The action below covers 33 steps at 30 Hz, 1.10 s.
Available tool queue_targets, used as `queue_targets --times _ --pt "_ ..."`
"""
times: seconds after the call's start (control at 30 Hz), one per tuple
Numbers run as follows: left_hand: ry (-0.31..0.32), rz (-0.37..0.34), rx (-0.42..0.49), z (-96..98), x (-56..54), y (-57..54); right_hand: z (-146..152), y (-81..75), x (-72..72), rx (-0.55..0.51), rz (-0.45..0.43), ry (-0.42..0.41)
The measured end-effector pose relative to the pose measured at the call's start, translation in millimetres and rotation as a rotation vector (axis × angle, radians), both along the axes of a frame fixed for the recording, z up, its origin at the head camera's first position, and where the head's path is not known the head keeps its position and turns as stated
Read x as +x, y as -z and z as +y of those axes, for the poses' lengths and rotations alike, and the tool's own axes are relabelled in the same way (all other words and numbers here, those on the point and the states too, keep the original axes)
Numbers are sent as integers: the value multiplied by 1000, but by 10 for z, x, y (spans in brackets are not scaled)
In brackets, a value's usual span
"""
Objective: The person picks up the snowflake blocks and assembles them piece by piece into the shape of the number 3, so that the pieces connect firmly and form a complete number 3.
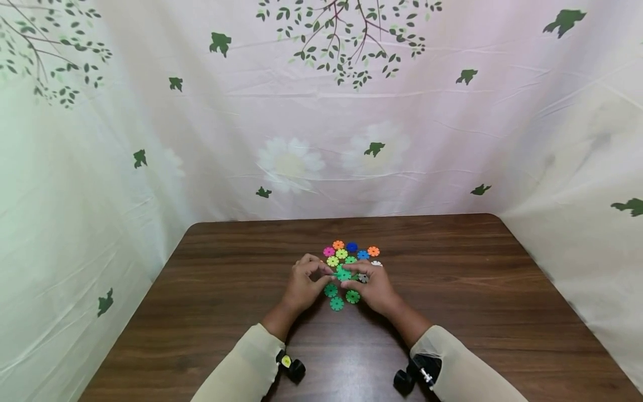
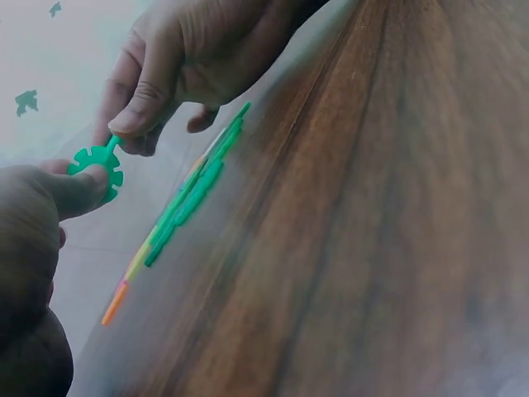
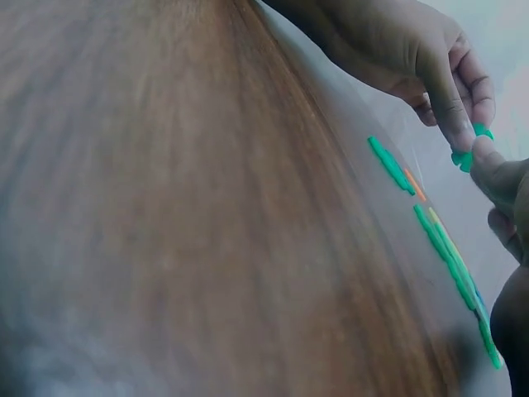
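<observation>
Over the middle of the table, my left hand (image 1: pixel 303 283) pinches a green notched disc (image 2: pixel 97 155) between thumb and fingers. My right hand (image 1: pixel 377 286) faces it from the other side and pinches a second green disc (image 2: pixel 113 142), seen edge-on in the left wrist view. The two discs meet at their rims, one turned across the other. In the head view the fingertips of both hands come close together around the green pieces. Loose green discs (image 1: pixel 336 304) lie on the table just below the hands, another (image 1: pixel 353 296) near the right thumb.
Beyond the hands lie several more flat notched discs: orange (image 1: pixel 373 251), blue (image 1: pixel 351 247), pink (image 1: pixel 329 251), yellow (image 1: pixel 341 253) and white (image 1: pixel 376 263). The brown wooden table (image 1: pixel 226 268) meets a patterned cloth backdrop (image 1: pixel 321 111) at its far edge.
</observation>
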<state>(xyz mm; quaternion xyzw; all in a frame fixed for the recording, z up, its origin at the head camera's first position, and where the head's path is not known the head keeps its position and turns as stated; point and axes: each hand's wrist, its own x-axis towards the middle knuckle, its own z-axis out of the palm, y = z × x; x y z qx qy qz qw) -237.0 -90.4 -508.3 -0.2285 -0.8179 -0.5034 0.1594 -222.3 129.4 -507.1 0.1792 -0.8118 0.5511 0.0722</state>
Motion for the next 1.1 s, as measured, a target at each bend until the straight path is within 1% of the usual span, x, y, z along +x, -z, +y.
queue_targets --times 0.1,0.17,0.3,0.4,0.5,0.67,0.77,0.93,1.1 --pt "-14 -15 25 0 -29 38 -1 15 2 24 6 19" --pt "-25 -17 45 -2 -49 58 -1 25 6 58 27 44" --pt "-39 -11 62 -8 -82 85 -9 32 22 162 76 91" --pt "-50 -10 71 -7 -95 91 -18 24 36 235 102 101" --pt "-59 -7 77 -7 -98 85 -24 15 50 295 118 71" --pt "-62 2 68 -6 -85 62 -24 16 57 401 145 -26" --pt "-51 -20 73 -6 -78 46 -17 26 56 446 163 -58" --pt "-26 -58 98 -6 -88 53 -10 32 65 471 177 -72" --pt "17 -57 152 -4 -97 84 -30 16 76 470 137 -93"
